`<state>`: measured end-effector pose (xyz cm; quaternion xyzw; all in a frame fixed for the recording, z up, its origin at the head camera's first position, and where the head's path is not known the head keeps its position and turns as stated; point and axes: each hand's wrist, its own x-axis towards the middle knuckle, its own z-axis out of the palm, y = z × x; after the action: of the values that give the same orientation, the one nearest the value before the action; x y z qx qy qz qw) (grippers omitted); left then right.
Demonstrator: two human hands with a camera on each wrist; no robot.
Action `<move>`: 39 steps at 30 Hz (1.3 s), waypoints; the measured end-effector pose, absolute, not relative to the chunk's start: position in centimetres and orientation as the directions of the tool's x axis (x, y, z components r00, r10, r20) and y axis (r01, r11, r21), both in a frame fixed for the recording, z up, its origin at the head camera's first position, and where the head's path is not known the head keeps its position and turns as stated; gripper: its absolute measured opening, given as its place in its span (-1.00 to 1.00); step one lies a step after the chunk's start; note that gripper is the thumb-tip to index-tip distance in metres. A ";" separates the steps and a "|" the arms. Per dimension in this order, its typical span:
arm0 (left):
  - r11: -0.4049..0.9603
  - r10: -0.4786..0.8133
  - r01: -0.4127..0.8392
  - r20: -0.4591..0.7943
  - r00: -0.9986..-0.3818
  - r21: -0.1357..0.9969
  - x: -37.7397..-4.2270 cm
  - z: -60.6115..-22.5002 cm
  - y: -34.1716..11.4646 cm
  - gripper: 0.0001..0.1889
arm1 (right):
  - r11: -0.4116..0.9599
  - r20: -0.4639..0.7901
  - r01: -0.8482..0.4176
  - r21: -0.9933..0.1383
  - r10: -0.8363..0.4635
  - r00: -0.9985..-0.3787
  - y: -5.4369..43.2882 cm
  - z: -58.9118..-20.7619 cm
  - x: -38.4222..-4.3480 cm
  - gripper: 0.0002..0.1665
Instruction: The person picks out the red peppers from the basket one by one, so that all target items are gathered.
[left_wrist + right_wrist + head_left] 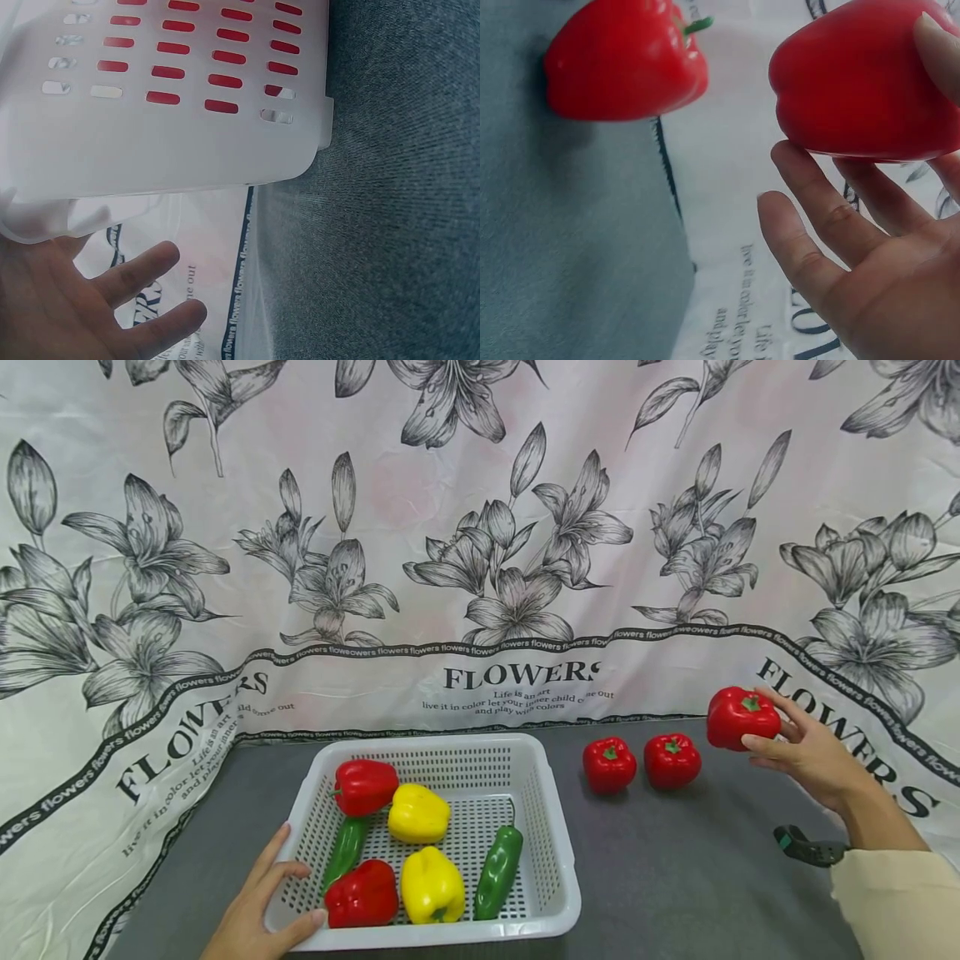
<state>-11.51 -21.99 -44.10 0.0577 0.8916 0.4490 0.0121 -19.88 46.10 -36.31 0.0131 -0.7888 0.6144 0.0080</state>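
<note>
My right hand (pixel 813 764) holds a red bell pepper (pixel 738 718) above the table's right side. In the right wrist view, the thumb presses one side of this pepper (pixel 862 82) and fingers support the other. Two more red bell peppers, a left one (pixel 609 766) and a right one (pixel 672 761), stand on the table. At the near left corner of a white perforated basket (pixel 555 860), my left hand (pixel 258 902) rests thumb and index finger on the rim. Two fingers (pixel 169 326) of it extend loosely outside the basket in the left wrist view.
The basket holds red bell peppers (pixel 363 893), yellow bell peppers (pixel 432 885) and long green peppers (pixel 498 872), one partly covered. A dark strap (pixel 810 846) sits near the right wrist. Behind the grey table (pixel 637 877) hangs a flower-printed cloth (pixel 517 693).
</note>
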 end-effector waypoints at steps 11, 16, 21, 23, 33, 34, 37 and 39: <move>0.600 0.116 0.133 0.078 -0.990 0.789 -11.4 -44.3 -22.0 -0.54 | 0.230 -0.001 -0.001 -0.973 -0.008 -1.000 48.3 -39.1 -20.9 -0.09; 0.603 0.128 0.158 0.100 -0.987 0.782 -11.5 -44.3 -22.1 -0.56 | 0.310 -0.030 0.029 -0.950 0.001 -1.000 48.8 -40.6 -21.2 -0.07; 0.604 0.135 0.180 0.123 -0.983 0.777 -11.4 -44.3 -22.1 -0.57 | 0.335 -0.048 0.043 -0.941 -0.005 -0.999 49.1 -41.7 -21.3 -0.04; 0.605 0.135 0.186 0.130 -0.982 0.774 -11.4 -44.3 -22.1 -0.57 | 0.333 -0.060 0.054 -0.942 -0.008 -0.998 49.2 -42.1 -21.3 -0.04; 0.602 0.128 0.185 0.134 -0.983 0.777 -11.3 -44.4 -22.0 -0.57 | 0.281 -0.133 0.121 -0.952 -0.023 -0.991 49.6 -43.9 -21.7 0.03; 0.602 0.127 0.184 0.134 -0.983 0.777 -11.3 -44.4 -22.0 -0.57 | 0.278 -0.138 0.125 -0.952 -0.027 -0.990 49.6 -44.1 -21.6 0.04; 0.605 0.127 0.188 0.139 -0.982 0.774 -11.3 -44.3 -22.0 -0.58 | 0.263 -0.148 0.134 -0.955 -0.032 -0.988 49.7 -44.6 -21.6 0.05; 0.611 0.126 0.192 0.145 -0.981 0.768 -11.3 -44.3 -22.0 -0.58 | 0.250 -0.158 0.143 -0.958 -0.040 -0.987 49.6 -44.8 -21.6 0.05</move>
<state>-11.26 -22.01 -44.31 0.0886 0.8966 0.4322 -0.0383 -21.57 49.64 -44.83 -0.0328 -0.7871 0.6114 -0.0747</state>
